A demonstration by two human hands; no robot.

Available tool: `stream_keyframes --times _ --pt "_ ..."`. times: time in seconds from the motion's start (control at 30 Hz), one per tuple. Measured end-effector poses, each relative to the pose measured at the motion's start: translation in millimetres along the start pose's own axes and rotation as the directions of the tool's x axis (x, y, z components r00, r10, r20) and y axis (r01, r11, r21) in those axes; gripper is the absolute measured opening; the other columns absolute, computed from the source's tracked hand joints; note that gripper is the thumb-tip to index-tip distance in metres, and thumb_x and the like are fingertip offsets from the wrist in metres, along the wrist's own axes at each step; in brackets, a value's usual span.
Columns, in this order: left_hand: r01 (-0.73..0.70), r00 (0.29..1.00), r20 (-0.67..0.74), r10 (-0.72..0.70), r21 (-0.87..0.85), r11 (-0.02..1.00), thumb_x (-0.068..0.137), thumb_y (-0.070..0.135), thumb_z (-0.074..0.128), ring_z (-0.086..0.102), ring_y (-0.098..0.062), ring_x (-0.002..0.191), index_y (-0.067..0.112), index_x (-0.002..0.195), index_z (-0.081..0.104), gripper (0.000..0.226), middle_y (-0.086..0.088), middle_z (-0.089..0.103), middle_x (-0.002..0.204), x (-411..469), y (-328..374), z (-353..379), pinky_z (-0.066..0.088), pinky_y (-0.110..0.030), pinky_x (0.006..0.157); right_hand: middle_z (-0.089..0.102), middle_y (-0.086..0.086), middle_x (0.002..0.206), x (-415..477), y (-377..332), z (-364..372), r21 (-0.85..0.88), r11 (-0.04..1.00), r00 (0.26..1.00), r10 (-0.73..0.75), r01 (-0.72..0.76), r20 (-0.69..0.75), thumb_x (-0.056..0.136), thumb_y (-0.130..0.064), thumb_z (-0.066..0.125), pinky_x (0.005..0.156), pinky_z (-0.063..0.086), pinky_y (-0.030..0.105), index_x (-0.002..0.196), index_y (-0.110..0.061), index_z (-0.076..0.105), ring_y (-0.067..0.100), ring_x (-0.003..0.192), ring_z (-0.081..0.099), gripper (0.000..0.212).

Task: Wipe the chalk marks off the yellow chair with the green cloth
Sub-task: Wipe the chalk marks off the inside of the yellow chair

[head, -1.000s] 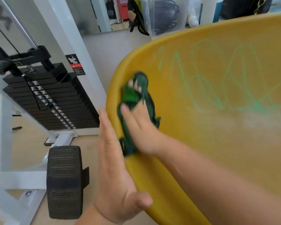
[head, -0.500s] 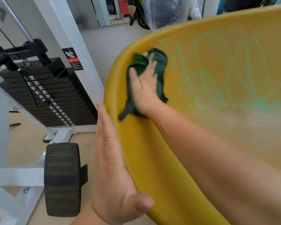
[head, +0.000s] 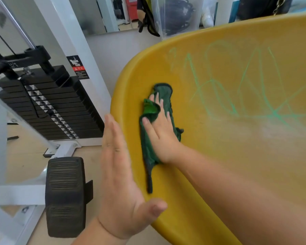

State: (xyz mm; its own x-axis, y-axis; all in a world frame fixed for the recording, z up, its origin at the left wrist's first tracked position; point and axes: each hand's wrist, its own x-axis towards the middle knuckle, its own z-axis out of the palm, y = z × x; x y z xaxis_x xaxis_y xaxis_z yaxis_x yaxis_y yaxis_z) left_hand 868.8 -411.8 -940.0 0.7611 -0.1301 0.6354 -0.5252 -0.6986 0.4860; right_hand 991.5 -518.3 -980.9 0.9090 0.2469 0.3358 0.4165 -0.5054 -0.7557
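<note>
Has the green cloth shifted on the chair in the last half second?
Yes. The green cloth under the right hand has slid down, away from the top rim of the yellow chair.

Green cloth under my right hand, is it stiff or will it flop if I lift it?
Likely floppy: the green cloth lies bunched and folded under the right hand. Probably light, and its thin tail would dangle.

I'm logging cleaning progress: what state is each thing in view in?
yellow chair: pale smudges in the middle, chalk on its upper right part.
chalk marks: green lines, not wiped off, right of the cloth.
green cloth: crumpled, pressed against the chair.
right hand: fingers straight, pressing the cloth.
left hand: open, flat against the chair's left rim.
weight stack: plates resting stacked.
</note>
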Motion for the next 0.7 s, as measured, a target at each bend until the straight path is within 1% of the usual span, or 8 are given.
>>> stream_keyframes --times 0.1,0.2,0.27,0.33,0.4,0.5,0.57,0.7 --pt "0.012 0.996 0.083 -0.020 0.098 0.995 0.081 0.088 0.019 0.003 -0.031 0.155 -0.004 0.156 0.006 0.119 -0.020 0.004 0.166 1.7 -0.2 -6.9 0.010 -0.049 0.124 -0.032 -0.015 0.163 -81.8 9.2 -12.9 -0.108 0.994 0.966 0.049 -0.022 0.253 0.106 -0.058 0.014 0.123 -0.016 0.038 0.157 -0.034 -0.018 0.001 0.147 -0.033 0.066" --pt "0.047 0.992 0.099 -0.073 0.241 0.969 0.081 0.088 0.023 0.001 -0.033 0.155 -0.004 0.155 0.014 0.118 -0.021 0.005 0.166 1.5 1.1 -6.9 0.004 -0.053 0.124 -0.040 -0.022 0.157 -151.5 25.5 -51.9 -0.294 0.953 0.846 0.210 -0.067 0.490 0.101 -0.064 0.010 0.121 -0.020 0.035 0.153 -0.040 -0.025 -0.002 0.142 -0.040 0.067" --pt "0.000 0.991 0.120 -0.055 0.418 0.908 0.081 0.087 0.031 0.001 -0.036 0.154 -0.002 0.155 0.022 0.116 -0.021 0.011 0.165 2.3 8.1 -5.5 -0.003 -0.054 0.122 -0.043 -0.025 0.153 -186.7 57.0 -92.3 -0.488 0.869 0.760 0.369 -0.079 0.535 0.095 -0.072 0.003 0.122 -0.020 0.038 0.149 -0.044 -0.031 0.001 0.141 -0.042 0.070" --pt "-0.033 0.986 0.155 -0.054 0.513 0.858 0.081 0.080 0.043 0.007 -0.039 0.153 -0.002 0.151 0.032 0.110 -0.021 0.021 0.163 5.1 18.3 -3.6 -0.004 -0.053 0.121 -0.044 -0.021 0.154 -210.0 99.2 -145.8 -0.682 0.717 0.698 0.563 -0.145 0.443 0.084 -0.078 -0.007 0.124 -0.016 0.044 0.146 -0.045 -0.036 0.010 0.144 -0.041 0.076" --pt "-0.071 0.982 0.186 -0.037 0.541 0.838 0.080 0.073 0.050 0.012 -0.039 0.152 -0.001 0.147 0.044 0.099 -0.020 0.029 0.160 3.9 28.2 -0.2 0.000 -0.056 0.121 -0.040 -0.012 0.159 -221.6 138.1 -201.6 -0.807 0.489 0.625 0.754 -0.331 0.200 0.073 -0.080 -0.014 0.125 -0.009 0.051 0.148 -0.042 -0.035 0.018 0.148 -0.034 0.086" --pt "-0.148 0.947 0.320 -0.030 0.517 0.843 0.082 0.069 0.047 0.016 -0.036 0.152 0.004 0.142 0.053 0.089 -0.016 0.034 0.159 -4.0 42.9 9.8 0.007 -0.054 0.122 -0.031 -0.003 0.164 -219.3 170.6 -245.7 -0.823 0.243 0.538 0.838 -0.514 -0.088 0.076 -0.079 -0.010 0.124 -0.003 0.059 0.157 -0.030 -0.023 0.026 0.153 -0.023 0.095" --pt "-0.213 0.911 0.412 -0.014 0.499 0.840 0.083 0.068 0.045 0.020 -0.035 0.151 0.005 0.139 0.056 0.085 -0.015 0.038 0.157 -10.3 51.4 18.5 0.010 -0.053 0.122 -0.029 0.000 0.165 -205.5 165.9 -218.7 -0.793 0.282 0.569 0.816 -0.540 -0.097 0.092 -0.074 0.002 0.122 -0.004 0.062 0.159 -0.025 -0.018 0.030 0.154 -0.022 0.086" --pt "-0.285 0.854 0.521 0.001 0.466 0.838 0.085 0.066 0.040 0.026 -0.035 0.149 0.006 0.137 0.058 0.081 -0.015 0.043 0.154 -18.8 63.2 36.6 0.020 -0.057 0.119 -0.032 -0.003 0.164 -179.3 96.7 -102.3 -0.663 0.682 0.725 0.620 -0.309 0.300 0.102 -0.065 0.014 0.123 -0.012 0.056 0.159 -0.027 -0.019 0.029 0.151 -0.028 0.076"
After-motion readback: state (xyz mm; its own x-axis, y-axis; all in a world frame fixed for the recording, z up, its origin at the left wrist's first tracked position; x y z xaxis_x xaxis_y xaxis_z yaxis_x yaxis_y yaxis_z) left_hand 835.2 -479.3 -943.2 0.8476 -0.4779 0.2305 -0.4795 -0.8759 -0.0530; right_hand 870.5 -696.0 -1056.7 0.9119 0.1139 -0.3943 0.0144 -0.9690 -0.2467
